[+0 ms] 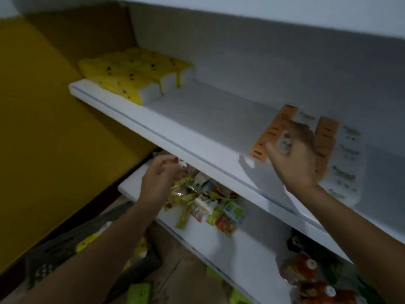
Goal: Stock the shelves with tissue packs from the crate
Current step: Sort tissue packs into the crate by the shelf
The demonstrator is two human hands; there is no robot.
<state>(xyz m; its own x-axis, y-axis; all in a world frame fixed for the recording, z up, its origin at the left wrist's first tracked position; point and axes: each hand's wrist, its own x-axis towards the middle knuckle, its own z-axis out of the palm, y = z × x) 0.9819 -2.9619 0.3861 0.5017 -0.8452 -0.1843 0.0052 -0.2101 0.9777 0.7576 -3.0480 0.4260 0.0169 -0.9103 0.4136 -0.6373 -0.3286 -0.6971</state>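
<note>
Several yellow tissue packs (135, 73) lie in rows at the far left end of the upper white shelf (197, 132). Orange-and-white tissue packs (341, 150) lie on the same shelf at the right. My right hand (293, 154) hovers over them with fingers spread and blurred, holding nothing that I can see. My left hand (157, 178) hangs below the shelf edge, fingers loosely curled and empty. The dark crate (54, 249) sits low at the left with yellow packs (87, 242) inside.
The lower white shelf (219, 240) carries a heap of small snack sachets (203, 200) and, at the right, orange-topped packaged goods (306, 270). A yellow wall (43, 106) stands at the left. Green packs (139, 292) lie near the floor.
</note>
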